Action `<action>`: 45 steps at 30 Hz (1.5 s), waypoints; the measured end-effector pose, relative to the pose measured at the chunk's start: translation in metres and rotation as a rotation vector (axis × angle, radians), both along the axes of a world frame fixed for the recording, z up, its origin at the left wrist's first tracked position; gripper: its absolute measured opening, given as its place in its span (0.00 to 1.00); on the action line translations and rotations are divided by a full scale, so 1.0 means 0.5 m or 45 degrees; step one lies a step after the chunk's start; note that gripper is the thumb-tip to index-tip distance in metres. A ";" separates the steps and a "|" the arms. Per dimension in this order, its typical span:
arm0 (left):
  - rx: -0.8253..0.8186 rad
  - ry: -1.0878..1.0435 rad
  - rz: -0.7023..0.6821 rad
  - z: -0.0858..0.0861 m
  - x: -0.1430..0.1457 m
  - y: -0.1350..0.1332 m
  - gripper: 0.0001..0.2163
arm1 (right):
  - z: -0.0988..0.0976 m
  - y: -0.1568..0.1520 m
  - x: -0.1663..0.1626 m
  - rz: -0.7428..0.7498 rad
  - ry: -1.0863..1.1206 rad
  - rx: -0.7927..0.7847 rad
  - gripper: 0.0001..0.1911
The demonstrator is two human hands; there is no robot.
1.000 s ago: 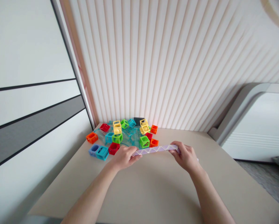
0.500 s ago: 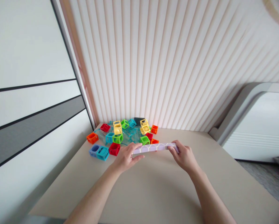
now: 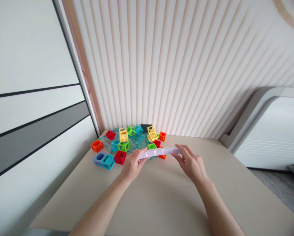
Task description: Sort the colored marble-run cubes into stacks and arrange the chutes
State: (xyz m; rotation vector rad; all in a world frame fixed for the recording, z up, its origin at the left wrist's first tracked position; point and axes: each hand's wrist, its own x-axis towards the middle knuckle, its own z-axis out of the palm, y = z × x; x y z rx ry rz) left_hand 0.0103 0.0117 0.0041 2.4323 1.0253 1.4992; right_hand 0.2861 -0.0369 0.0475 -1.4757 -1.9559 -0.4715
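A long, thin row of joined pale purple blocks [image 3: 159, 151] is held above the table, its edge facing me and its right end slightly higher. My left hand [image 3: 132, 165] pinches the left end, thumb below and fingers on top. At the right end, my right hand [image 3: 192, 164] grips the row between thumb and fingertips. Just behind it a green cube frame [image 3: 151, 146] and an orange cube frame [image 3: 162, 156] are partly covered. A red cube frame [image 3: 120, 157] lies left of my left hand.
Several open plastic cubes, including a light blue one [image 3: 107, 162] and a yellow one [image 3: 123, 136], lie around a clear teal bag [image 3: 137, 141] at the back of the beige table [image 3: 166, 196]. A ribbed wall [image 3: 147, 65] stands behind, a white cabinet [image 3: 33, 154] at left.
The purple row has risen slightly, and its right end has shifted left. My right hand's fingers have moved left with it, and the thumb has changed position.
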 end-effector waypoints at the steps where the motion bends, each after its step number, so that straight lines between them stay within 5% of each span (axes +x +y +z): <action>1: 0.014 -0.004 0.002 0.002 0.000 -0.001 0.14 | 0.002 -0.001 -0.001 -0.006 -0.024 0.022 0.19; 16: 0.225 -0.267 0.128 0.022 0.006 -0.008 0.12 | 0.027 -0.034 -0.034 0.127 -0.082 -0.233 0.22; 29: -0.056 -0.260 0.161 0.001 0.017 -0.014 0.18 | 0.042 -0.062 -0.059 0.213 0.169 -0.362 0.22; 35: -0.077 0.033 0.201 0.002 0.012 0.005 0.17 | 0.028 -0.061 -0.074 0.314 0.032 -0.327 0.21; 45: 0.047 0.088 0.130 0.000 -0.018 0.015 0.10 | 0.024 -0.055 -0.072 0.585 -0.112 -0.085 0.18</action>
